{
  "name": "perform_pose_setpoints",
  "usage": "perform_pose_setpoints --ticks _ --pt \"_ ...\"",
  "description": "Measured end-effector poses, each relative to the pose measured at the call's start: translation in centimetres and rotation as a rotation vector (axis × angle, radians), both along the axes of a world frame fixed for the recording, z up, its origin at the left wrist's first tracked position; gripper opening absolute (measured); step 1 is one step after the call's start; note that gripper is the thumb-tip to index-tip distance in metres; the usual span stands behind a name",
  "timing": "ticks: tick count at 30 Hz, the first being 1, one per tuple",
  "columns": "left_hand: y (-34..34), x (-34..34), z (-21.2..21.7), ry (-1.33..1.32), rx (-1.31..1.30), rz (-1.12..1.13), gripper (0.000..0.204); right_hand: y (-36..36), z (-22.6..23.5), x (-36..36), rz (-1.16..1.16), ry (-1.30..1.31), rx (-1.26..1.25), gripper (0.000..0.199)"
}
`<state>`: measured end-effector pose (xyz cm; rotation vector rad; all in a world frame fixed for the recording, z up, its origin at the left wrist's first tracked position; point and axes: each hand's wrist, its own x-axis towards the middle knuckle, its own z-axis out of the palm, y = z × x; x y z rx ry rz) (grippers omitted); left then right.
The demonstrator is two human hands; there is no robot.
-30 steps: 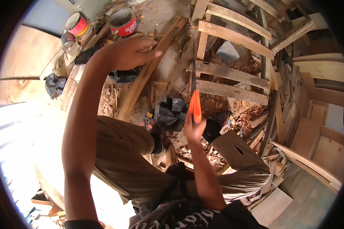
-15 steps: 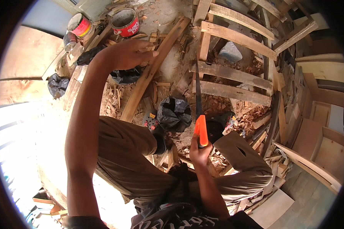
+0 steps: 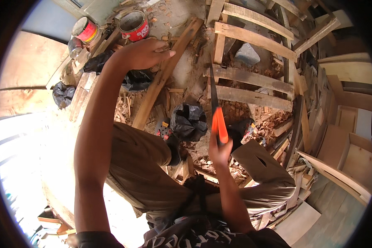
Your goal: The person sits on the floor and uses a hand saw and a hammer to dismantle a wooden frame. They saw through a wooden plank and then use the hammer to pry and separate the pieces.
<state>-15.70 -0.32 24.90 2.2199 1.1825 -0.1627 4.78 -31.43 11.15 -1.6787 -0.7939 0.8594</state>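
Observation:
My right hand [image 3: 220, 152] is closed round the orange handle of a handsaw [image 3: 214, 91]. Its dark, narrow blade points away from me, alongside the left ends of the lower slats of a wooden pallet [image 3: 252, 79]. Whether the teeth touch the wood, I cannot tell. Up at the left, my left hand [image 3: 146, 54] is held out with its fingers stretched and nothing visible in them. Below it in the picture a long wooden plank [image 3: 163, 78] slants across the floor; contact between them cannot be made out.
Crumpled black plastic bags [image 3: 189, 122] lie between my feet and at the left. A red bucket [image 3: 133, 25] and a red and yellow can [image 3: 84, 29] stand at the far left. Wood chips [image 3: 273, 124] litter the floor. Stacked boards and wooden boxes [image 3: 339, 144] line the right side.
My right hand has pushed the saw's handle a little away from me. My left hand has shifted slightly to the right, fingers still stretched.

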Motion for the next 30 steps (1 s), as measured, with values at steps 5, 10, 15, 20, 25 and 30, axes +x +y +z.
perform_pose_setpoints --ticks 5,10,15,20,25,30 --pt "0.4 4.2 -3.6 0.018 0.048 -0.046 0.050 6.9 -1.9 1.2 -0.028 -0.006 -0.003 0.019" --pt "0.8 6.7 -11.6 -0.103 0.146 0.061 0.048 -0.4 1.2 0.0 -0.119 0.110 0.082 0.010" --pt "1.0 12.4 -17.2 -0.011 -0.048 0.212 0.055 -0.5 0.8 1.9 -0.094 0.089 0.043 0.016" --pt "-1.3 16.4 -22.2 -0.017 -0.047 0.126 0.055 -0.6 0.9 2.1 -0.028 -0.065 -0.004 0.012" --pt "-2.5 16.2 -25.2 -0.478 0.054 0.294 0.042 0.1 0.2 1.2 -0.028 0.053 -0.019 0.010" --pt "-2.5 16.5 -27.0 -0.737 0.170 0.411 0.028 0.3 -0.3 0.4 0.007 -0.008 -0.038 0.009"
